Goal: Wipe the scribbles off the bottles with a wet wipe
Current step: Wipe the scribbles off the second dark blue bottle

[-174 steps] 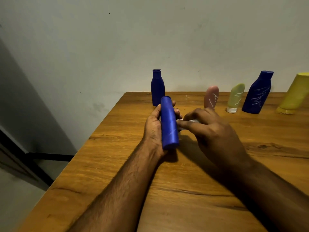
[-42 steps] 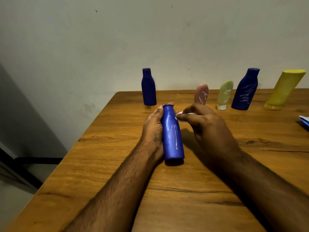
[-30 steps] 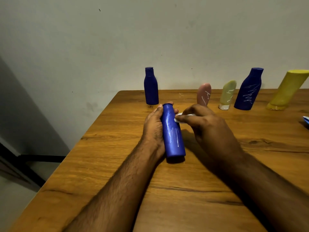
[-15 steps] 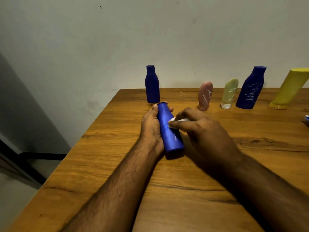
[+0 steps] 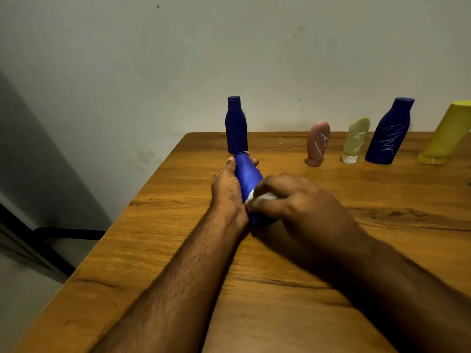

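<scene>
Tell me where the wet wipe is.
The wet wipe is mid-table in the head view, pinched in the right hand against the blue bottle the left hand holds.

wooden table (image 5: 293, 314) | pale wall (image 5: 178, 59) | dark frame (image 5: 51, 233), possibly furniture

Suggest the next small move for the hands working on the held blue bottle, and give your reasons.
Probably turn the blue bottle slightly in the left hand to check for leftover marks. The right hand presses the wet wipe on its lower body, hiding that patch, and no scribble shows on the visible part. The pink tube, green tube and dark blue bottle still carry scribbles.
</scene>
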